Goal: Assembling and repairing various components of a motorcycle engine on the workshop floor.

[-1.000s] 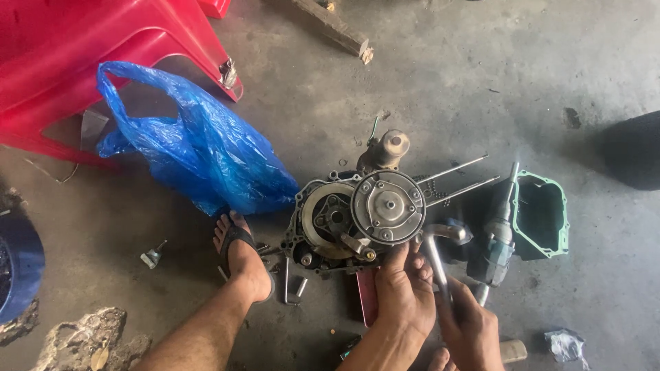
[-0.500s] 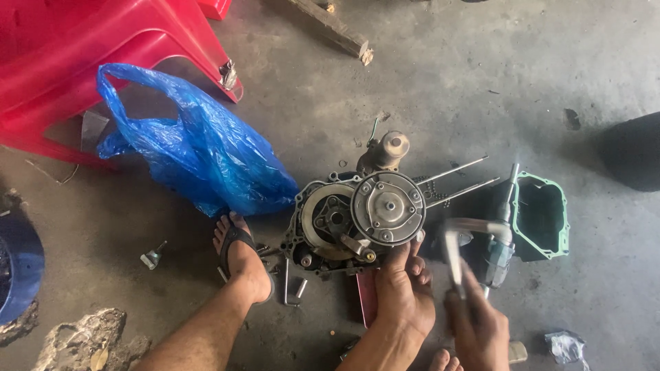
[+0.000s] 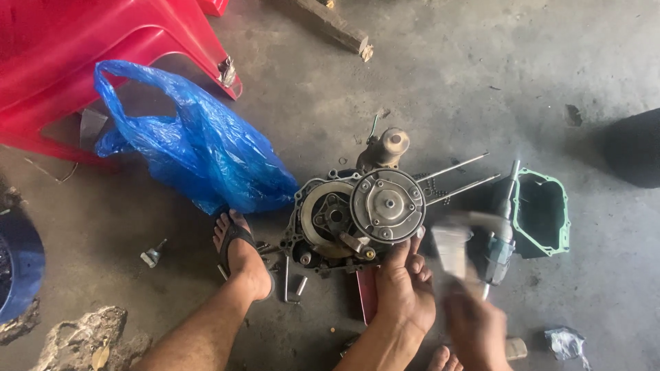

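Grey floor holds the engine [image 3: 357, 216]. Left hand [image 3: 405, 288] still presses it, fingers open. Right hand [image 3: 474, 326] has lifted its gripped tool [image 3: 454, 247], now blurry from moving.

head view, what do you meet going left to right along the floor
Red plastic chair → blue plastic bag → sandalled foot → engine case → left hand → green-gasketed cover
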